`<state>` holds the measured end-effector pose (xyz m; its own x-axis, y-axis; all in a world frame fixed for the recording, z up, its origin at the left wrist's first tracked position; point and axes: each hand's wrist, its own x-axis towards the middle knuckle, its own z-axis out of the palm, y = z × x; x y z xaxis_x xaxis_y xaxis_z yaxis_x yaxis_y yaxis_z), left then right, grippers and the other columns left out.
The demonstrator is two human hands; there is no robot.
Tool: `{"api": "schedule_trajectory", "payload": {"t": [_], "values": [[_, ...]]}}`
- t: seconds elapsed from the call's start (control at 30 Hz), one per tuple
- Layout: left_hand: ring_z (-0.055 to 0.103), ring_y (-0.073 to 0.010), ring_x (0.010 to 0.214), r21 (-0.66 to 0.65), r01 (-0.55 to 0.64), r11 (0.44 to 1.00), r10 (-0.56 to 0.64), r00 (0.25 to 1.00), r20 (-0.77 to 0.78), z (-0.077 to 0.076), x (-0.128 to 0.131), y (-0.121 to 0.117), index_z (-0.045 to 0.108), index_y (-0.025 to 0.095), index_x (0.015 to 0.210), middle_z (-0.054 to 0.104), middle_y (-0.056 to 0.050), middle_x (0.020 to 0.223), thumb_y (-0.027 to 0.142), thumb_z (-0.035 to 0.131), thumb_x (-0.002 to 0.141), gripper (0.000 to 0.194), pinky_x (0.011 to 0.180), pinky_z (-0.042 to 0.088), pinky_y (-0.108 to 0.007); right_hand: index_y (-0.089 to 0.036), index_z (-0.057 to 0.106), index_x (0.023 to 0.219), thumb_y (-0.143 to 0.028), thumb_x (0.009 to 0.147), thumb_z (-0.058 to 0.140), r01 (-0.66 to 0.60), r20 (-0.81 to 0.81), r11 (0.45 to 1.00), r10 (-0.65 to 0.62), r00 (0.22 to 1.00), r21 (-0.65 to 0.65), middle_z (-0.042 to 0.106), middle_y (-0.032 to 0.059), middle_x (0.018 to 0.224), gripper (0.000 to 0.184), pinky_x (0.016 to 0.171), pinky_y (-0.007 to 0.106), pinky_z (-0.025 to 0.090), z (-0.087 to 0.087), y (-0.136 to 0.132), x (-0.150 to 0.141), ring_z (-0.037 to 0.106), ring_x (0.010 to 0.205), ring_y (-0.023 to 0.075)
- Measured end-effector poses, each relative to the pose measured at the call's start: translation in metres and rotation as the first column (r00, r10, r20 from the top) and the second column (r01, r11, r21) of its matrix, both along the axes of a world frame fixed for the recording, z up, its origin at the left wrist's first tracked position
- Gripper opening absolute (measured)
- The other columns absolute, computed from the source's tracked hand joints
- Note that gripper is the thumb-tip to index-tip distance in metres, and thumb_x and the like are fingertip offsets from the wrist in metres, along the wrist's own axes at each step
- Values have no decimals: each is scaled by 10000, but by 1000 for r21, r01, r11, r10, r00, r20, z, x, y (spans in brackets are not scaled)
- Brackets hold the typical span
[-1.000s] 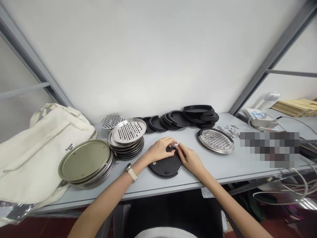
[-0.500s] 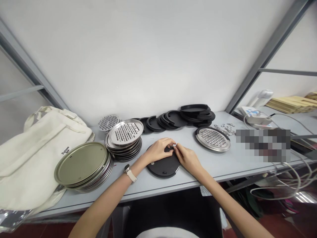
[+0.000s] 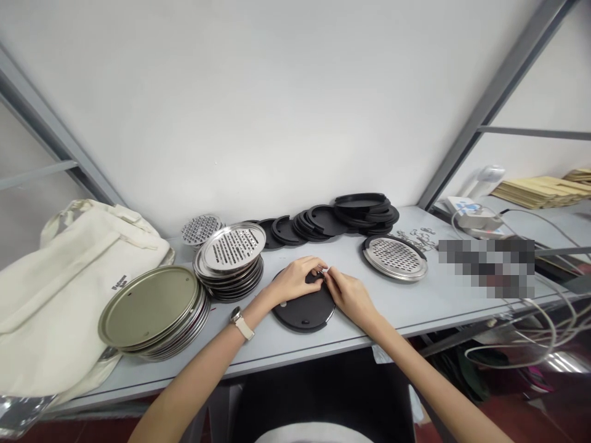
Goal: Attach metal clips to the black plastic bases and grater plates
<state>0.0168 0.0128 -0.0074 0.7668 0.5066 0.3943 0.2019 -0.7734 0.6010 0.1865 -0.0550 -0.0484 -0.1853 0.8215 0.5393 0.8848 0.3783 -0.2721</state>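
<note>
A round black plate [image 3: 305,311] lies on the table in front of me, with a small hole near its front edge. Over its far part rests my left hand [image 3: 298,280], fingers curled and pinched together. My right hand [image 3: 349,295] meets it from the right side, also closed, thumb and finger pressed at the plate's far edge. Whatever small thing sits between the fingertips is too small to make out. To the right lies a perforated metal grater disc [image 3: 396,257] with a black rim piece, and behind it are several small metal clips [image 3: 418,238].
Grater discs stand in a stack [image 3: 235,247] left of my hands, beside a pile of olive-green round plates [image 3: 150,306]. More black round pieces [image 3: 325,220] line the wall. A cream bag [image 3: 83,295] fills the left; white cables [image 3: 549,351] hang at the right.
The view has shifted very slightly. Both hands stay at the same spot on the black plate with their fingers still closed.
</note>
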Motion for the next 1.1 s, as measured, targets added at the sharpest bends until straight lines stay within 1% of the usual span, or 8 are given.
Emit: {"api": "schedule_trajectory", "payload": {"t": [0.13, 0.2, 0.37, 0.57, 0.67, 0.8, 0.97, 1.1], "values": [[568, -171, 894, 35, -4, 999, 5, 1000, -17, -2, 0, 2, 567, 189, 1041, 613, -32, 975, 101, 557, 781, 275, 836, 456, -292, -193, 483, 822, -249, 977, 305, 29, 12, 999, -29, 999, 40, 623, 42, 652, 242, 509, 250, 317, 1, -3, -1, 564, 531, 156], [561, -179, 919, 70, -11, 997, 13, 1000, -21, -2, 0, 2, 563, 187, 1038, 612, -32, 958, 92, 560, 782, 273, 857, 445, -297, -195, 476, 812, -249, 978, 309, 30, 8, 999, -30, 1000, 36, 619, 41, 652, 242, 513, 250, 319, 3, -4, -1, 559, 528, 153], [554, -175, 894, 96, -17, 995, 21, 999, -38, 1, -1, 0, 540, 188, 1060, 576, -32, 963, 102, 551, 796, 279, 851, 455, -298, -200, 471, 819, -265, 981, 312, 33, -58, 999, -34, 998, -12, 613, 30, 648, 236, 509, 241, 333, 3, -3, -2, 565, 520, 154], [548, -178, 924, 113, -21, 993, 27, 998, -59, 0, -1, -2, 524, 189, 1070, 534, -48, 1027, 98, 526, 813, 273, 858, 465, -298, -216, 503, 937, -265, 976, 332, -70, -186, 985, 40, 982, -161, 661, 31, 748, 182, 546, 235, 400, 2, 2, 0, 628, 593, 172], [549, -179, 925, 129, -25, 991, 34, 997, -68, -1, -1, -1, 521, 187, 1068, 529, -45, 1017, 106, 532, 818, 263, 854, 468, -296, -220, 516, 954, -273, 974, 335, -84, -220, 976, 38, 975, -203, 669, 35, 769, 190, 568, 241, 415, 2, 2, 0, 645, 622, 184], [561, -180, 927, 148, -52, 988, 65, 994, -85, -2, -2, -2, 509, 196, 1096, 518, -48, 1057, 122, 533, 823, 284, 846, 478, -299, -223, 534, 959, -297, 975, 336, -74, -232, 970, 18, 972, -231, 676, 37, 783, 212, 589, 246, 421, 4, 3, 0, 653, 641, 192], [566, -190, 937, 188, -77, 979, 96, 991, -94, -2, -2, -3, 513, 200, 1092, 530, -46, 1032, 130, 532, 820, 281, 842, 481, -305, -227, 543, 937, -314, 977, 329, -75, -245, 966, 13, 969, -246, 676, 38, 790, 234, 614, 248, 418, 6, 5, 1, 654, 665, 197], [544, -212, 1019, 234, -106, 966, 123, 991, -61, -1, -1, -3, 515, 198, 1105, 537, -62, 1069, 153, 546, 820, 290, 884, 457, -324, -226, 540, 902, -320, 974, 333, -62, -238, 967, 1, 971, -247, 659, 34, 747, 238, 597, 250, 401, 6, 5, 1, 632, 632, 197]]}}
